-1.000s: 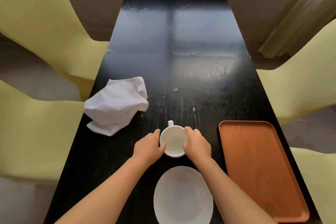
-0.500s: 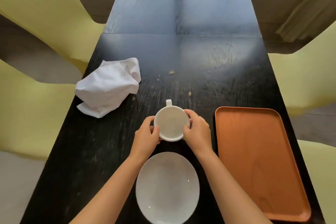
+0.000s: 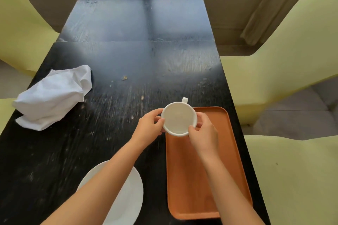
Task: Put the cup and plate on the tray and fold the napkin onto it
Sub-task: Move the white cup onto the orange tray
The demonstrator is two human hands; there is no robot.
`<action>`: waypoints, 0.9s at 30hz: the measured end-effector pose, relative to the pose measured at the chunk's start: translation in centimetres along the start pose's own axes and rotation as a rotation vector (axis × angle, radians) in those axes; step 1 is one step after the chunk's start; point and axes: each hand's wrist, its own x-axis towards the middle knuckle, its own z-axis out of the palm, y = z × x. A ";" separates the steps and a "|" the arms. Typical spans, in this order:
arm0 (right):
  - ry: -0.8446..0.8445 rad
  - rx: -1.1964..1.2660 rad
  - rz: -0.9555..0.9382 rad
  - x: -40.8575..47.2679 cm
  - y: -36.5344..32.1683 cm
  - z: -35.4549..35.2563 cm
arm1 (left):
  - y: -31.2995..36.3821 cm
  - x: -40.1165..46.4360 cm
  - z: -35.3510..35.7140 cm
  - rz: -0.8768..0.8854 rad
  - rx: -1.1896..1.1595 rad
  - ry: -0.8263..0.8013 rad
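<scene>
Both hands, left hand (image 3: 149,127) and right hand (image 3: 204,133), clasp the round glossy white cup (image 3: 179,118) over the smooth rounded-corner orange tray (image 3: 188,179) on the black wood-grain worktop (image 3: 109,60).

One head-worn wide-angle view, looking forward and steeply down along the long black wooden table (image 3: 128,60), close above both forearms, pale yellow-green chairs (image 3: 292,42) bending at either edge

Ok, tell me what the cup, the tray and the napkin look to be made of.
Cup: likely glazed ceramic, smooth white with a thick rim. Tray: orange-brown and matte, with faint grain; wood or a wood-look plastic. Napkin: white woven cloth, soft creases.
</scene>
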 end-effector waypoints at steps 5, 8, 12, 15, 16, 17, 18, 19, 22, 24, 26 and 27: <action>-0.013 0.057 0.071 0.6 1.6 0.1 | -0.9 1.1 1.2 -0.032 0.084 -0.032; -0.021 0.069 0.053 1.1 1.9 0.2 | -1.0 1.8 1.6 -0.040 0.111 -0.028; -0.030 0.097 0.055 1.9 2.1 0.0 | -1.0 2.4 1.8 -0.055 0.084 -0.020; -0.048 0.075 0.027 1.8 2.5 -0.1 | -1.5 2.4 1.9 -0.069 0.065 -0.019; -0.052 0.068 0.014 1.7 2.5 -0.1 | -1.6 2.3 1.9 -0.074 0.059 -0.018; -0.059 0.059 0.003 1.7 2.5 -0.1 | -1.6 2.2 1.9 -0.078 0.057 -0.016; -0.066 0.039 -0.007 1.7 2.5 -0.1 | -1.5 2.1 1.9 -0.081 0.065 -0.012; -0.072 -0.005 -0.018 1.6 2.5 -0.2 | -1.3 1.9 1.9 -0.080 0.090 -0.003; 0.050 -0.272 -0.105 0.6 2.2 -0.8 | -0.4 0.9 1.6 -0.043 0.300 0.065; 0.163 -0.399 -0.228 -0.9 1.3 -1.1 | 0.0 -0.8 1.0 0.069 0.493 0.168; 0.151 -0.449 -0.364 -2.8 0.2 -0.7 | 0.0 -3.2 0.1 0.250 0.607 0.258; 0.128 -0.468 -0.437 -3.9 -0.2 -0.3 | -0.2 -4.7 -0.4 0.331 0.649 0.288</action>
